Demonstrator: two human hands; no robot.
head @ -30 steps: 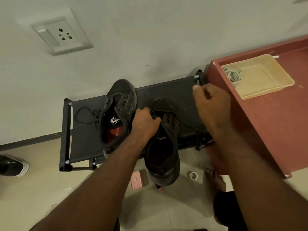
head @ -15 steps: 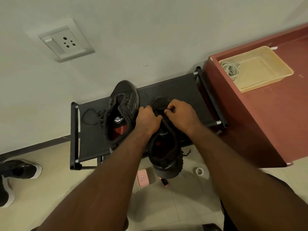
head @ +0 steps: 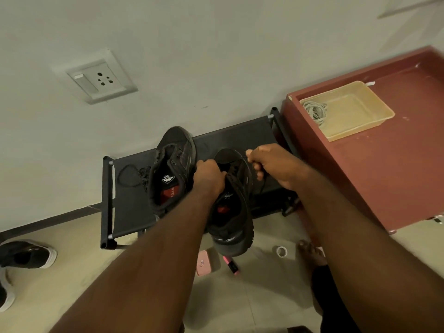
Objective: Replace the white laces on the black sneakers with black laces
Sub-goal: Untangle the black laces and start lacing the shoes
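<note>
**Black lace going through the second sneaker**

From where I stand, everything happens over the black rack (head: 129, 207) against the wall. The left hand (head: 209, 176) is curled round the eyelet area of one black sneaker (head: 235, 212), gripping it. The shoe's toe is over the rack's fabric top and its heel hangs out past the rack's front edge. The right hand (head: 271, 164), above the rack's right half, pinches the end of a black lace (head: 263, 187) between thumb and forefinger, with the other fingers folded in. A thin strand runs back toward the shoe.

The other sneaker (head: 173, 169) lies on the rack just beside the left hand. Its dark lace (head: 127, 174) trails loose toward the rack's left end. A white coil (head: 314, 111), possibly the removed laces, sits in a tray (head: 374, 109) beyond the rack's right end.

I judge this to be mid-threading, with the lace being drawn taut through an eyelet. I cannot tell which one. Next the tip needs feeding into the following eyelet, with the left hand steadying the upper and the strand kept untwisted.
</note>
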